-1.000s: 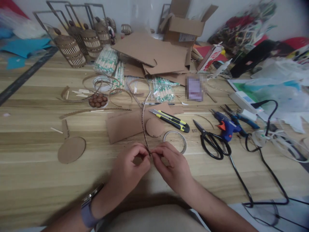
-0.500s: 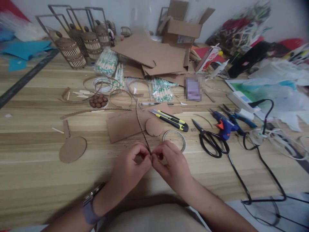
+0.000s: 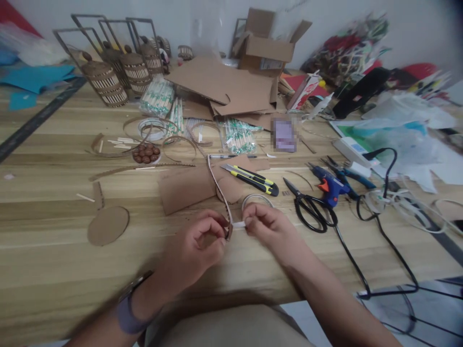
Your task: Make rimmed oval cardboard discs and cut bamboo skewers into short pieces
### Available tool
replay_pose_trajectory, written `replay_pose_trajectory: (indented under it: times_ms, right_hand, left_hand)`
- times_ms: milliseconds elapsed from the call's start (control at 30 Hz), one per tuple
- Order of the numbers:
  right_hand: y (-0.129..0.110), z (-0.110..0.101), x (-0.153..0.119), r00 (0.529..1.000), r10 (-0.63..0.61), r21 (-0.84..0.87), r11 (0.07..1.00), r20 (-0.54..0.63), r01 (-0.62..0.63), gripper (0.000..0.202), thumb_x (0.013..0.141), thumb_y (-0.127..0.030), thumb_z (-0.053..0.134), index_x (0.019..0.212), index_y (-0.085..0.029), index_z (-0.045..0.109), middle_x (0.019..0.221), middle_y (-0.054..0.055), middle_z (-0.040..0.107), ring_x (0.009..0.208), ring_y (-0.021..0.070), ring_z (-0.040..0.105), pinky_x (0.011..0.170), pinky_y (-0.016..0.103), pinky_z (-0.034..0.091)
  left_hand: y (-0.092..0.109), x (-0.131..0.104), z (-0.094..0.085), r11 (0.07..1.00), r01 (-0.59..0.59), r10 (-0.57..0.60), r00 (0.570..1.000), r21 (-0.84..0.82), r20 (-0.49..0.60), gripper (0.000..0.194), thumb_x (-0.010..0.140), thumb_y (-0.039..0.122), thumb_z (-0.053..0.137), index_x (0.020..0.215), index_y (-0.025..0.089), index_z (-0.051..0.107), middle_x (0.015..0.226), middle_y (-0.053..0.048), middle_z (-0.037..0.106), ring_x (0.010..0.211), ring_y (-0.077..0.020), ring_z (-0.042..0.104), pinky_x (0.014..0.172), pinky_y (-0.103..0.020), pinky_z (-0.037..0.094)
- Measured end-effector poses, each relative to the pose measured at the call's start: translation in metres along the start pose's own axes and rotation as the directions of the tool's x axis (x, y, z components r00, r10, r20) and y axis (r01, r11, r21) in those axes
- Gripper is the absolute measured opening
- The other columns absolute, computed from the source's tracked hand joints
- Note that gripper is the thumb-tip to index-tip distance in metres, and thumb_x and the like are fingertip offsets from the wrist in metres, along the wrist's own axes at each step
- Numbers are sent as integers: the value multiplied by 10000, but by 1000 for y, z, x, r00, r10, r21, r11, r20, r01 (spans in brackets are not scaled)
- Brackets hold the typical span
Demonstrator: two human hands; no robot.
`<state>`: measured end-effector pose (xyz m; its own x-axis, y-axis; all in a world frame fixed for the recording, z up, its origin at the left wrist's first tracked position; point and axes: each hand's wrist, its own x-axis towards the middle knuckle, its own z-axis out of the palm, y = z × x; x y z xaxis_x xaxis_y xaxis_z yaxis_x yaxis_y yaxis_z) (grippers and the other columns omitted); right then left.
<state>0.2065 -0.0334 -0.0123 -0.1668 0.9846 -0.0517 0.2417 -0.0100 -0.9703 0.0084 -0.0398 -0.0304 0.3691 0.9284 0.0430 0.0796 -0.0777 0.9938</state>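
Dim, greyish indoor light, prob. from overhead; exact source can't be told. Wooden table (image 3: 54,270) has a dull sheen; soft, blurry-edged shadows lie beside the person's L forearm (image 3: 159,289) & along the front edge. White strip (image 3: 238,224) at the R hand (image 3: 269,229) shows v. pale. Plastic bags (image 3: 394,140) on the R give milky glare. L hand (image 3: 202,238) & brown strip (image 3: 221,190) slightly soft; bg tangle (image 3: 347,43), upper R, is smeary. Wide-angle lens tilts lanterns (image 3: 108,86) outward. Top R corner darkens. Purple rectangle (image 3: 284,135) pixelated, esp. its edges.
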Motion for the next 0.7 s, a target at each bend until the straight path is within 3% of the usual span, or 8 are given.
replay_pose_trajectory:
  times_ms: [100, 200, 267, 400, 467, 567, 633, 700]
  right_hand:
    - [2, -17, 5, 983, 175, 337, 924, 45, -180, 137, 798, -314, 631, 718, -211, 588, 525, -51, 503, 459, 112, 456, 452, 241, 417]
    - [4, -37, 10, 964, 258, 522, 813, 72, -257, 138, 785, -335, 641, 799, -197, 643, 587, -25, 580, 436, 101, 485, 387, 211, 440]
    - [5, -48, 13, 972, 233, 548, 813, 8, -199, 118, 785, -320, 632, 799, -202, 642, 747, 38, 692, 549, 130, 619, 445, 221, 531]
    - [10, -56, 13, 952, 129, 487, 873, -277, 23, 108, 835, -306, 606, 760, -231, 589, 1042, 90, 741, 986, 229, 732, 846, 373, 632]
    - [14, -57, 11, 897, 22, 325, 935, -442, 138, 136, 880, -308, 577, 763, -239, 564, 1093, 76, 727, 1068, 246, 714, 957, 441, 587]
    - [21, -65, 5, 783, -291, -249, 952, -549, 179, 123, 903, -263, 556, 783, -241, 543, 1108, 83, 707, 1087, 261, 691, 1000, 510, 532]
    - [25, -77, 0, 740, -485, -626, 772, -466, 112, 86, 887, -220, 555, 805, -242, 542, 1086, 111, 701, 1079, 273, 669, 982, 527, 517]
    - [30, -95, -4, 725, -575, -807, 589, -378, 46, 82, 880, -196, 543, 818, -248, 534, 1062, 128, 694, 1055, 275, 655, 959, 521, 513]
  left_hand:
    - [3, -1, -1, 999, 16, -15, 999, -46, 31, 114, 773, 137, 584, 684, 208, 584, 1100, -75, 674, 986, -210, 653, 900, -363, 517]
    - [6, -3, -1, 993, 35, -23, 995, -117, 101, 122, 756, 114, 589, 680, 208, 580, 1269, -86, 658, 1003, -212, 681, 929, -391, 538]
    - [7, -4, -2, 986, 46, -24, 990, -158, 140, 138, 758, 95, 580, 690, 214, 588, 1346, -69, 637, 1069, -214, 679, 970, -402, 531]
    - [7, -5, -4, 964, 77, -25, 979, -255, 201, 168, 750, 72, 579, 677, 223, 591, 1383, -40, 636, 1153, -226, 666, 1012, -420, 518]
    - [6, -4, -6, 938, 117, -38, 970, -326, 239, 170, 757, 80, 580, 664, 222, 578, 1380, -42, 643, 1168, -247, 668, 1006, -442, 525]
    - [7, -2, -7, 883, 214, -99, 955, -418, 280, 164, 739, 96, 579, 634, 218, 545, 1355, -45, 664, 1139, -277, 692, 987, -472, 540]
    - [9, -2, -8, 843, 269, -148, 949, -466, 279, 164, 715, 105, 590, 611, 216, 527, 1309, -50, 693, 1081, -287, 721, 973, -484, 550]
    - [13, -1, -9, 804, 305, -189, 945, -510, 267, 181, 690, 117, 624, 584, 216, 516, 1236, -53, 731, 1013, -296, 747, 947, -485, 568]
